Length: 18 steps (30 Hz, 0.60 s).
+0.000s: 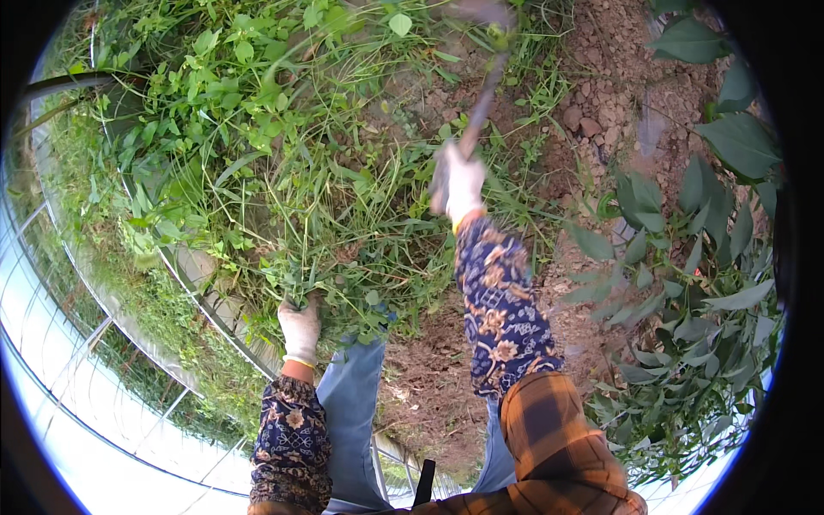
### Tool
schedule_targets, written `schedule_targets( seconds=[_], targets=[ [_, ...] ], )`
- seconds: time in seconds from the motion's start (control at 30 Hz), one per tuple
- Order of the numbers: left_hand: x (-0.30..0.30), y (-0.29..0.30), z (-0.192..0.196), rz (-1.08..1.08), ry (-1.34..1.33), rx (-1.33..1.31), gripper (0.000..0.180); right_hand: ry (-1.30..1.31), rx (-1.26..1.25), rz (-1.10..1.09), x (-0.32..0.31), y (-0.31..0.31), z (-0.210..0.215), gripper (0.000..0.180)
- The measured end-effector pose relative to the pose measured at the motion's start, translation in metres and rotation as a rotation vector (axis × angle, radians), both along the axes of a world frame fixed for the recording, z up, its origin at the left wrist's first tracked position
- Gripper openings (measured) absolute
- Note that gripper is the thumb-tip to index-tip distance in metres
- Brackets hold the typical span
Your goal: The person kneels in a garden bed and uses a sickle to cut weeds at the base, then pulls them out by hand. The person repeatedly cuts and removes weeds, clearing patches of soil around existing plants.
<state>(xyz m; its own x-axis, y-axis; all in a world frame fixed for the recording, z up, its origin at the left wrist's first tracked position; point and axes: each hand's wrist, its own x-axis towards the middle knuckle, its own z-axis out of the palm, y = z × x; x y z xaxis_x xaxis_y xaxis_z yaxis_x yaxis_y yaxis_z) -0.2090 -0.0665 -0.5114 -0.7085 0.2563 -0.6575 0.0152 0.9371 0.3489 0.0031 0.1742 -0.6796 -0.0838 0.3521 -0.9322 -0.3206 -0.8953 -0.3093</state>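
Observation:
My right hand [463, 182], in a white glove, is closed round the handle of a bladed hand tool [487, 93]. The tool's thin shaft points away from me and its head bends to the left at the top of the view; motion blur hides whether it is a sickle or a small hoe. Lower left, my gloved left hand [299, 330] is closed on a bunch of green weeds [300, 287], its fingertips partly hidden by leaves. Tangled grass and broad-leaved weeds [318, 189] spread between and beyond both hands.
Bare reddish, cloddy soil [601, 94] runs along the right, beside leafy crop plants [687, 343]. A dark curved hose or pipe [77, 81] shows at the upper left. Further left stand a metal rail [206, 309] and a framed greenhouse wall [94, 403]. My jeans-clad legs [350, 412] are below.

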Motion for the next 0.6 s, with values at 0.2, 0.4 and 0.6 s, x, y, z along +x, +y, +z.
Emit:
schedule_targets(
  seconds=[0.2,0.4,0.6],
  targets=[
    [0.013,0.018,0.021,-0.076,-0.065,0.002,0.022,-0.221,-0.201,0.356,0.047,-0.102,0.09,0.021],
    [0.036,0.006,0.004,-0.755,0.063,-0.262,0.063,-0.335,0.149,0.312,0.056,-0.08,0.105,0.019],
    [0.076,0.113,-0.004,-1.036,0.092,0.133,0.052,-0.467,0.264,0.05,0.047,0.041,0.067,0.011]
  ],
)
